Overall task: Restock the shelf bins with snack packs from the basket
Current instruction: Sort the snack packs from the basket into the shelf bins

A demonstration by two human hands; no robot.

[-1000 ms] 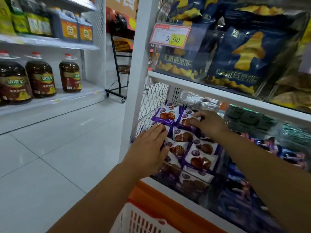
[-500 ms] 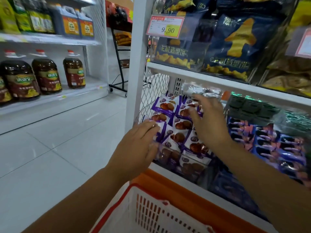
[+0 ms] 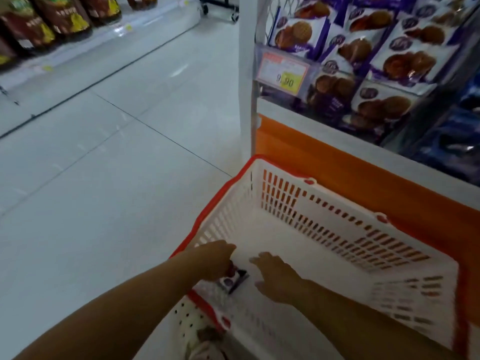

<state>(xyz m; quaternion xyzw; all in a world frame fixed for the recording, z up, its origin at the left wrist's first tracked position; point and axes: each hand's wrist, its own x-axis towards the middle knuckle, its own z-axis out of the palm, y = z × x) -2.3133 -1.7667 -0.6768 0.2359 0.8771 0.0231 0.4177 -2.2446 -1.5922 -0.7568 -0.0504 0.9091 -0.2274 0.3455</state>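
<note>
Hands dropped from purple-pack shelf bin [image 3: 261, 51] into red-rimmed white plastic basket [image 3: 335, 216]; left hand [image 3: 214, 261] pinches small purple-white snack pack [image 3: 233, 279] at near corner, right hand [image 3: 276, 278] splayed, empty; likely last pack

Left hand [image 3: 215, 261], right hand [image 3: 275, 278] bare; forearms [image 3: 130, 302] bare; white dotted garment [image 3: 188, 324].

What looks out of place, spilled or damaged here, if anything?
Nothing stands out. The basket stands upright, holding one visible pack in its near corner, which the left hand grips; the right hand is open beside it. Bin packs overlap at angles, but none lies on the floor.
</note>
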